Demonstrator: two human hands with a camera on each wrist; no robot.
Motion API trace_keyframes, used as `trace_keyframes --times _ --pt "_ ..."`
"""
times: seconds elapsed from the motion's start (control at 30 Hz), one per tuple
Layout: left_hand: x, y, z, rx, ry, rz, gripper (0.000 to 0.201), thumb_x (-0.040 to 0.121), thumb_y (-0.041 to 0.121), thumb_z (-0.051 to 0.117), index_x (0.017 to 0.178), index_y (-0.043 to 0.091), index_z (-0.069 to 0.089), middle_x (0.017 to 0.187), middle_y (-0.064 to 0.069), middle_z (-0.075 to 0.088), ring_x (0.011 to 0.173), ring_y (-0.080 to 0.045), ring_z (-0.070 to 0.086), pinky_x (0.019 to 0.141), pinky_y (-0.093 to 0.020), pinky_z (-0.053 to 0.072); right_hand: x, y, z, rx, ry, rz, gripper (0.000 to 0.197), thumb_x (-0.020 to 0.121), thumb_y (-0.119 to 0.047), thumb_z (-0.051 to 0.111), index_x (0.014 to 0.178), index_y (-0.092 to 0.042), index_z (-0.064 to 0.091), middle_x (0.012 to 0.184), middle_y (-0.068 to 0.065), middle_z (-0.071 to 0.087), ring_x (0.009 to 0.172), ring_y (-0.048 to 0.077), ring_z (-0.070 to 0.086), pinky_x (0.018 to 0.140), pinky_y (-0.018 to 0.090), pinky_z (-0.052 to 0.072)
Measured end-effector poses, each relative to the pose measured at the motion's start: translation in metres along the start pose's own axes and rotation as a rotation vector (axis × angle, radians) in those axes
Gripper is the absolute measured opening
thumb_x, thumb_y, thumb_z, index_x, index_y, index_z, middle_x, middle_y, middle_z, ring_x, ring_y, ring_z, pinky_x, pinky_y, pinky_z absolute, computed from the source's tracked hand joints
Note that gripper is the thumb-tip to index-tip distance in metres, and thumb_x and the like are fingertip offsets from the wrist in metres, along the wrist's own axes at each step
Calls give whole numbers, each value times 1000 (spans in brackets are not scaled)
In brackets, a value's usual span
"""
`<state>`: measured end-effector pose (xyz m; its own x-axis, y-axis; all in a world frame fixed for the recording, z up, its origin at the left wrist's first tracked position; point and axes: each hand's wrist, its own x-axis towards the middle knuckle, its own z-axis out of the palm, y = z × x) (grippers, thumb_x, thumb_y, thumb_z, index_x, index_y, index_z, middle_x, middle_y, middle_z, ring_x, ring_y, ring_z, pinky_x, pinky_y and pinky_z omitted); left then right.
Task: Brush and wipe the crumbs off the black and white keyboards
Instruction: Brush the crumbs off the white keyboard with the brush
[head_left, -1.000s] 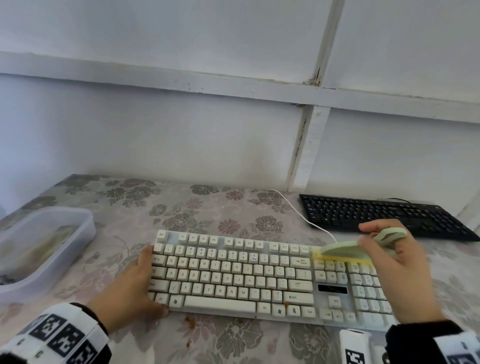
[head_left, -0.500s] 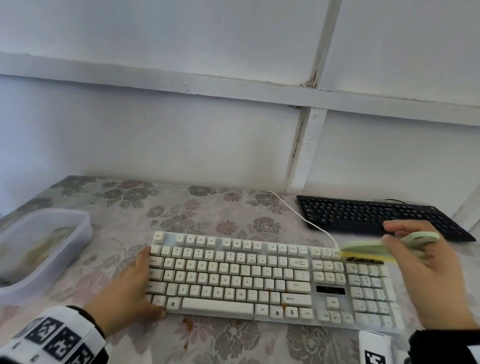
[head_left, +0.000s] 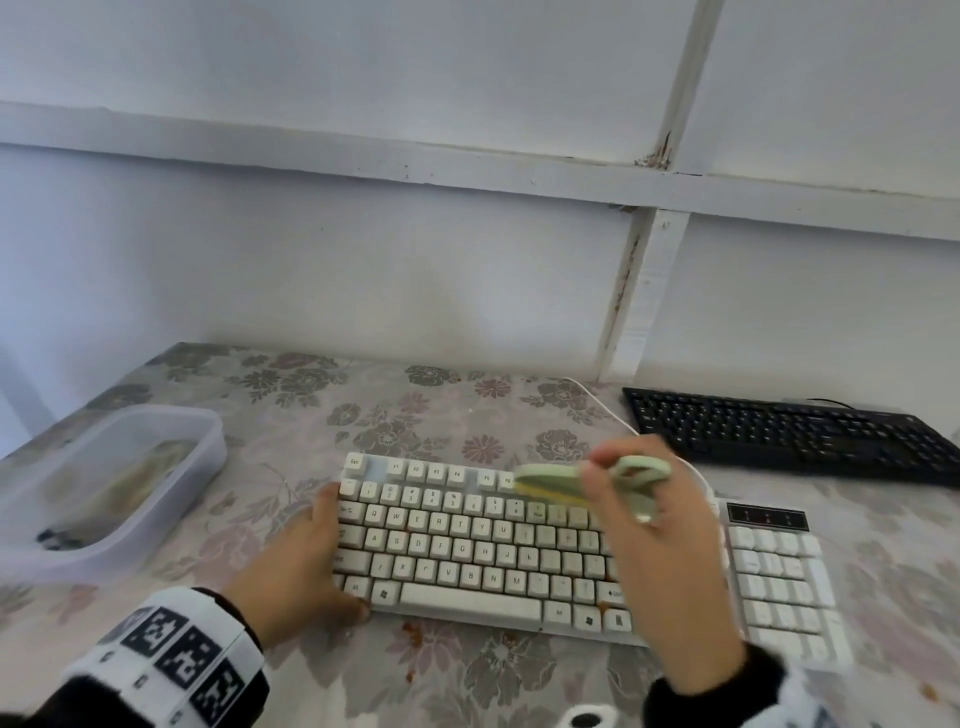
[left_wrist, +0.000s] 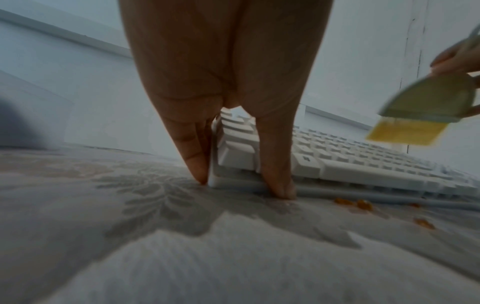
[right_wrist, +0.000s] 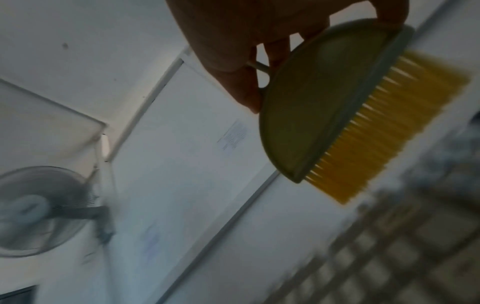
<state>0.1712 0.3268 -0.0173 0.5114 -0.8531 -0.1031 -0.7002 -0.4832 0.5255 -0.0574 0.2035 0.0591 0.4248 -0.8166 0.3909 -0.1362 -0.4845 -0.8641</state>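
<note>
The white keyboard (head_left: 467, 540) lies in front of me on the flowered table; it also fills the right of the left wrist view as white keyboard (left_wrist: 363, 160). My left hand (head_left: 306, 566) clasps its left end, thumb on the front edge and fingers along the side (left_wrist: 200, 160). My right hand (head_left: 654, 551) grips a pale green brush (head_left: 566, 480) with yellow bristles (right_wrist: 389, 127), held over the top rows near the middle. The black keyboard (head_left: 789, 431) lies at the back right. Orange crumbs (left_wrist: 353, 202) lie on the cloth by the white keyboard's front edge.
A clear plastic tub (head_left: 104, 483) with something inside stands at the left of the table. A white cable (head_left: 608, 410) runs from the white keyboard toward the wall. A fan (right_wrist: 39, 209) shows in the right wrist view.
My right hand has swung the brush left, from above the number pad's upper edge to the top rows near the middle. The left hand keeps its hold on the keyboard's left end.
</note>
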Motion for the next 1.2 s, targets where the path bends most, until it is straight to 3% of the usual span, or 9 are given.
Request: trace_keyframes --times 0.1,0.17,0.4,0.57,0.67,0.73,0.87,1.0,1.2 --pt "0 0 0 -17 -6 2 112 56 29 82 139 22 7 128 5 39 111 -8 41 99 -22 37 -10 -8 41 -5 -88 18 15 80 -51 57 84 -37 59 92 -16 63 88 0 59 91 38 50" --pt "0 -1 0 -25 -10 4 111 56 29 82 139 22 8 126 5 41 110 -9 42 98 -22 38 -16 -15 57 -52 -94 -43 26 77 -63 44 88 -42 55 95 -22 60 92 0 56 93 47 43" --pt "2 -3 3 -3 13 6 106 60 30 81 136 19 8 110 7 39 97 -8 43 80 -14 36 -23 -33 94 -80 -95 -99 23 81 -57 40 92 -41 51 94 -21 59 95 1 49 92 44 40" --pt "10 -17 7 2 -29 30 104 49 55 69 136 19 25 120 9 45 108 -8 49 92 -24 46 -26 -34 117 -293 -220 -55 29 88 -56 34 103 -36 49 100 -18 56 101 2 44 102 43 24" --pt "8 -12 4 -11 -7 22 93 54 40 77 128 25 24 115 8 44 106 -10 49 88 -21 42 -27 -27 113 -357 -200 -43 37 80 -56 21 101 -39 46 98 -20 56 99 5 46 101 46 26" --pt "5 -9 4 -27 -2 12 101 57 30 81 133 25 15 117 5 43 102 -10 45 84 -18 37 -26 -22 108 -380 -151 -26 28 82 -51 28 96 -39 48 93 -21 56 96 7 47 99 51 31" --pt "7 -11 5 -27 4 36 106 55 34 81 135 24 13 118 5 45 101 -10 48 86 -20 41 -28 -28 107 -421 -4 -137 11 82 -42 39 90 -38 45 85 -20 57 86 8 53 90 47 35" --pt "12 -21 9 1 -12 49 108 49 53 75 137 26 20 124 10 46 112 -9 50 92 -29 48 -31 -34 112 -241 -212 -64 25 84 -55 31 98 -39 43 95 -19 53 95 -1 42 97 37 25" --pt "4 -8 5 -43 10 12 107 57 31 82 136 24 10 119 4 45 105 -11 46 91 -23 42 -32 -22 110 -399 -57 -93 14 81 -43 33 91 -39 43 87 -19 56 92 8 51 99 52 31"
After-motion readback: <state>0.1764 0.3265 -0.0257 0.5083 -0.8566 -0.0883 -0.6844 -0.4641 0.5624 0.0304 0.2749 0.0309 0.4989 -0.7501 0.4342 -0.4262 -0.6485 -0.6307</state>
